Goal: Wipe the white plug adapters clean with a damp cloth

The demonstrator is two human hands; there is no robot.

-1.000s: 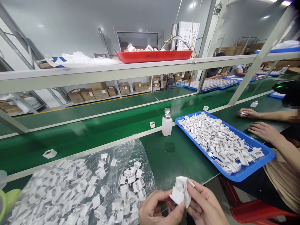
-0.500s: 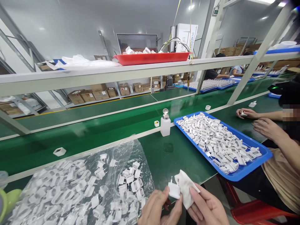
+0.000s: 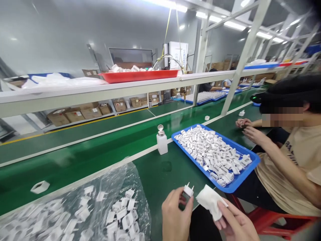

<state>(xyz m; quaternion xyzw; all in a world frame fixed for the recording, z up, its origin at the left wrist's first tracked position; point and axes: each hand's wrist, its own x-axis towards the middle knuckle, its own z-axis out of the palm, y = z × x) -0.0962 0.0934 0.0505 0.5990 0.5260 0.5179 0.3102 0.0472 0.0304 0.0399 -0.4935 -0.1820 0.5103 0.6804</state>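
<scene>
The left hand (image 3: 175, 217) pinches a small glossy white plug (image 3: 187, 191), prongs up, just beside the soft crumpled wipe (image 3: 210, 201) gripped by the right hand (image 3: 234, 224). Beyond, on the green mat (image 3: 160, 174), lie a crinkled clear bag (image 3: 75, 211) of plugs, a frosted bottle (image 3: 162, 140) and a blue tray (image 3: 250, 165).

A green bench (image 3: 173, 174) is being seen. A blue tray (image 3: 240, 177) full of small white plugs is being carried on it. A little white bottle (image 3: 162, 140) is standing just beside the tray. A clear bag (image 3: 100, 201) of white plugs is lying on the near left. A white cap (image 3: 40, 186) is lying on the belt (image 3: 75, 157).
</scene>
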